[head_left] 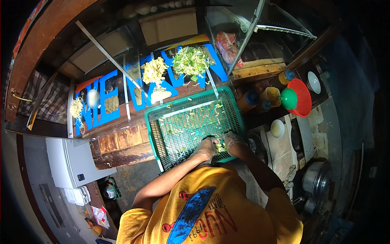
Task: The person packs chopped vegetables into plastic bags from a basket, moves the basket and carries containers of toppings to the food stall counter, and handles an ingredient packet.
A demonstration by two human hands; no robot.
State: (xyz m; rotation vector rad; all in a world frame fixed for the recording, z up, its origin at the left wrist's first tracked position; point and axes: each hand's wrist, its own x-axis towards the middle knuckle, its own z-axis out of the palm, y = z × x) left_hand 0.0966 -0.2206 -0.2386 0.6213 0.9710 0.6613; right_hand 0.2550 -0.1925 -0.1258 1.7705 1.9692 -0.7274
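Note:
A green plastic basket [152,122] lies before me, with scraps of sprouts and chopped greens scattered over its slotted bottom. Both hands wear clear plastic gloves and are inside its near right corner. My left hand [207,148] has curled fingers by a small clump of chopped greens [221,148]. Across that clump, my right hand [233,141] is close to the basket's right wall. Whether either hand grips anything cannot be seen. Beyond the basket, a pile of greens and sprouts [192,62] and a pile of yellowish noodles [154,70] rest on the display case.
Sauce bottles [252,98], a green funnel [288,98] and a red plastic bowl [304,100] stand to the right. A small white bowl [277,129] and a metal pot [317,178] are nearer. Slanting metal bars [111,58] frame the case; a white appliance [59,161] is at left.

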